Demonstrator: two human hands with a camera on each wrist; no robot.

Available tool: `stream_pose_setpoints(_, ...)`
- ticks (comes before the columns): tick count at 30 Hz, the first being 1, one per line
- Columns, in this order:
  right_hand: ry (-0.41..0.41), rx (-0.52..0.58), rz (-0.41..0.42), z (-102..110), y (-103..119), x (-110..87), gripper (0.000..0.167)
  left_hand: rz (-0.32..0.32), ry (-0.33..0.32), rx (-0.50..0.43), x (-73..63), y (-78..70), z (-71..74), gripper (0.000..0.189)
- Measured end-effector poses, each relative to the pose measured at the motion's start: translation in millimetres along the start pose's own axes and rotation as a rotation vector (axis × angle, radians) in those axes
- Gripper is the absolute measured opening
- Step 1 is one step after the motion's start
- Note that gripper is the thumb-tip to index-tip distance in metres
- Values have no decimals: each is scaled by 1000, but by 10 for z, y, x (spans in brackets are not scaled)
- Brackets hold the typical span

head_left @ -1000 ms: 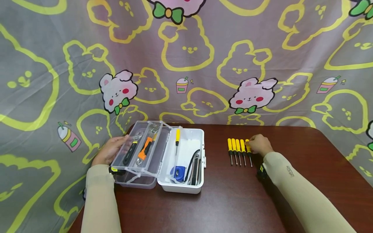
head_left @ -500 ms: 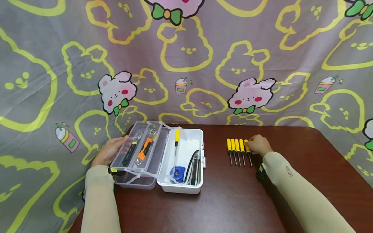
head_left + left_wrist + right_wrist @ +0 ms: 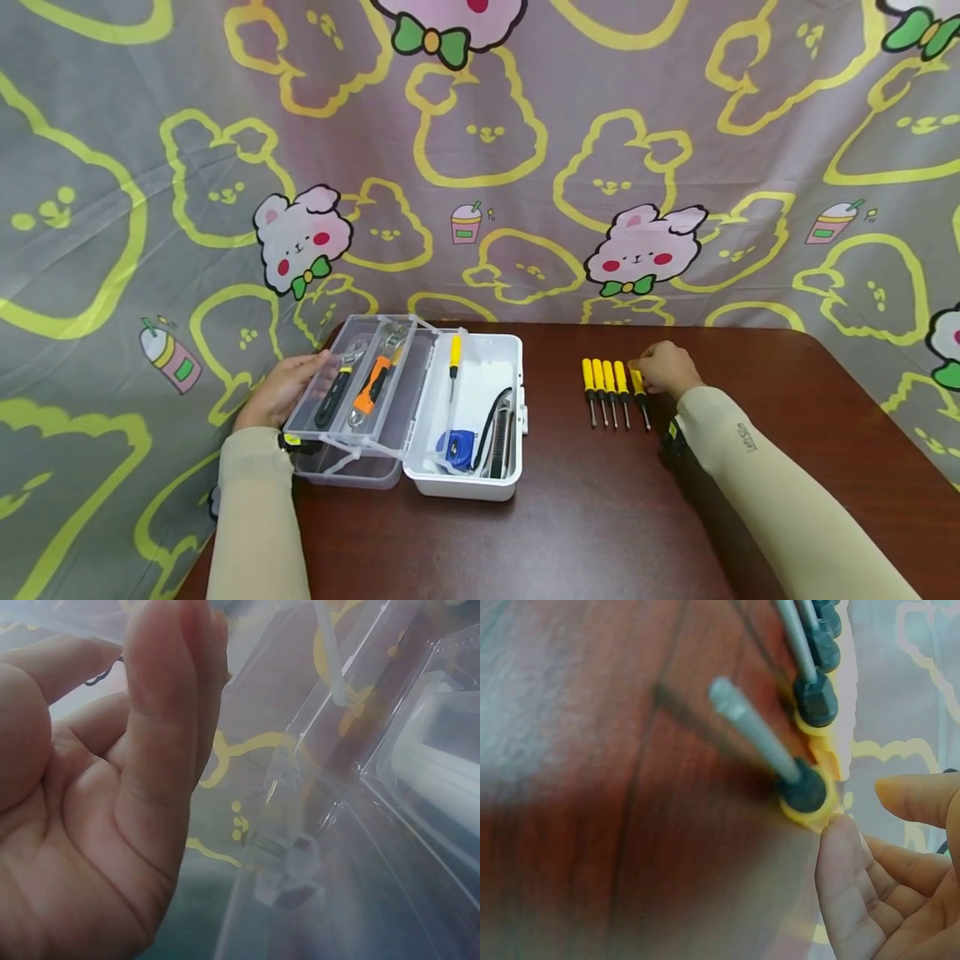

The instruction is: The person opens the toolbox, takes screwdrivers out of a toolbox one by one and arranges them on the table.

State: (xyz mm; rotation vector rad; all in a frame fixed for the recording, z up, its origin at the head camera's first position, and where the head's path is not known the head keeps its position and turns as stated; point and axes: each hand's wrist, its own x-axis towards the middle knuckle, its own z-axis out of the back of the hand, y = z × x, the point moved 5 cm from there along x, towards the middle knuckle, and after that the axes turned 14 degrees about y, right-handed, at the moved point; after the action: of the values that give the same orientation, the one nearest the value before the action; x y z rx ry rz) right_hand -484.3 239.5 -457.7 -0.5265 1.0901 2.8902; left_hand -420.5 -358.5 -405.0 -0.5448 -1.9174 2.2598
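Note:
In the head view my left hand (image 3: 287, 388) holds the left edge of the raised clear tray (image 3: 382, 417), fingers and thumb at its rim. The left wrist view shows this hand (image 3: 127, 772) close up, with clear plastic beside it. My right hand (image 3: 664, 369) is at the handle of the rightmost screwdriver (image 3: 639, 388), yellow and black, lying on the table. In the right wrist view a fingertip of that hand (image 3: 885, 877) touches the yellow handle, the thumb apart from it. Several matching screwdrivers (image 3: 607, 377) lie in a row just left of it.
The white toolbox (image 3: 480, 492) stands unlatched and open, holding a yellow screwdriver (image 3: 454, 357), a blue tape measure (image 3: 458, 450) and slim dark tools (image 3: 498, 442). Adjustable wrenches (image 3: 334, 398) and an orange-handled tool (image 3: 371, 390) lie in the tray. A patterned curtain borders the table.
The rightmost screwdriver has shifted slightly away from its neighbour, leaving a wider gap, with my right hand beside it. My left hand and the tray stay in place.

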Motion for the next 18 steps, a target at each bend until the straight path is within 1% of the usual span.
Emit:
stream_pose_setpoints(4,10,-12,0,27,58,-16,39,-2,0,-1,4,9,0,58)
stream_pose_setpoints(7,28,-20,1,42,104,-14,38,-4,-7,10,64,117,66,61)
stream_pose_setpoints(9,35,-33,9,57,147,-10,39,-3,-10,12,82,146,84,61)
stream_pose_setpoints(11,39,-37,17,69,205,2,39,-1,-11,12,83,149,86,62)
stream_pose_setpoints(15,39,-29,37,85,331,32,39,17,-10,2,23,47,21,60)
stream_pose_setpoints(18,50,-20,50,88,437,42,39,19,-18,2,46,86,53,61)
